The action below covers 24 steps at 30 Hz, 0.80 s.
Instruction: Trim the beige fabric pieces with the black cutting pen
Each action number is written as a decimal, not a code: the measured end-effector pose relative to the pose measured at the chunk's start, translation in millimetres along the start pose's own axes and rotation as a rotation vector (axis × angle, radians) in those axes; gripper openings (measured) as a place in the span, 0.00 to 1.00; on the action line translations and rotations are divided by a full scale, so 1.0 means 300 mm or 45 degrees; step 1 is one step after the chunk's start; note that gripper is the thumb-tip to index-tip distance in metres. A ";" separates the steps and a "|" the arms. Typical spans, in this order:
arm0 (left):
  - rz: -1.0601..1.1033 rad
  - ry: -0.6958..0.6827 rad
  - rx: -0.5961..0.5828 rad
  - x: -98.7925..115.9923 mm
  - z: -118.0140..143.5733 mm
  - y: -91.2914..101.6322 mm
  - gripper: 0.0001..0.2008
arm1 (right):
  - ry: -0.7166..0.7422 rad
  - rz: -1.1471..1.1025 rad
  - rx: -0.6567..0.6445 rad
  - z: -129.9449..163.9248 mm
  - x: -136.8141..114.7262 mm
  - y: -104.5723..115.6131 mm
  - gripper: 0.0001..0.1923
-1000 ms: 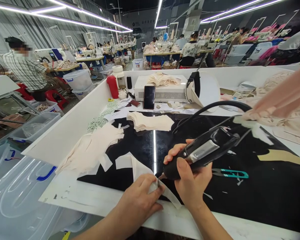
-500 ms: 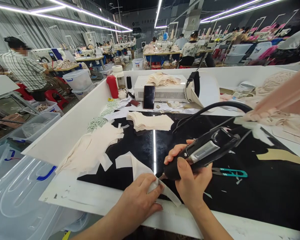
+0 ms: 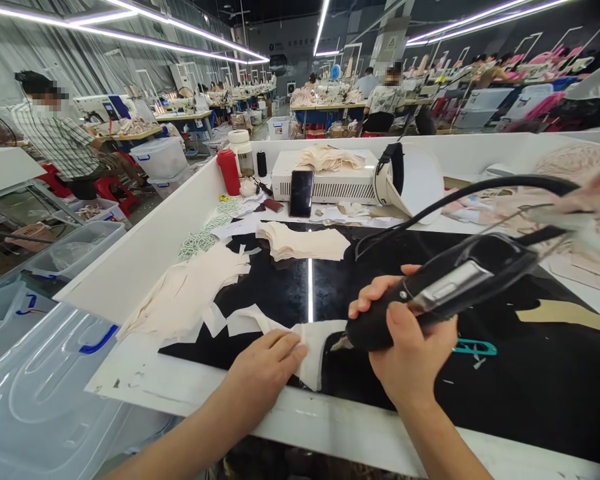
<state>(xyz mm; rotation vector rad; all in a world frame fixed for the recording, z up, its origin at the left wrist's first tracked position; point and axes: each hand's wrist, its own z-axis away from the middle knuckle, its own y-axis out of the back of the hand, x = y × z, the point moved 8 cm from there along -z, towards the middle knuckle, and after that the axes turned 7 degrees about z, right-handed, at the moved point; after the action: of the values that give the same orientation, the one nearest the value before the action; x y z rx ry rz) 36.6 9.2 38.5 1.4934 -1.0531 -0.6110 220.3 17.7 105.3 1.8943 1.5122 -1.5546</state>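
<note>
Head view: near the table's [image 3: 330,427] front edge, we are gripping the cutter [image 3: 430,293] in our right hand [image 3: 410,353], tip pointing left at the fabric [image 3: 315,347] our left hand [image 3: 265,367] is pressing flat.

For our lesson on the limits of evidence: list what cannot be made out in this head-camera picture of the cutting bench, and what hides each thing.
- Tip of the black corded hand tool: too small, partly behind the right hand.
- Cream fabric piece: its left part lies under the left hand.
- Teal-handled snips: blades hidden behind the right hand.
- Pale blurred shape: cut off by the right edge, unidentifiable.
- Dark upright phone: screen blank.
</note>
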 end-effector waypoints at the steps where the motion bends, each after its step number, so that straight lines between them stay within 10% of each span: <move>1: -0.037 0.012 0.002 0.006 -0.003 -0.003 0.23 | -0.016 -0.012 -0.002 0.010 -0.010 0.003 0.21; 24: -0.284 0.186 0.102 0.045 -0.010 -0.020 0.18 | -0.039 -0.008 -0.100 0.111 0.005 0.013 0.20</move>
<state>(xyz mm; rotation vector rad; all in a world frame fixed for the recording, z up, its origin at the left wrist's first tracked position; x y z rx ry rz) 47.1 -1.4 35.8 1.7134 -0.8129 -0.6099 204.7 -7.4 89.6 1.8164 1.5440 -1.4977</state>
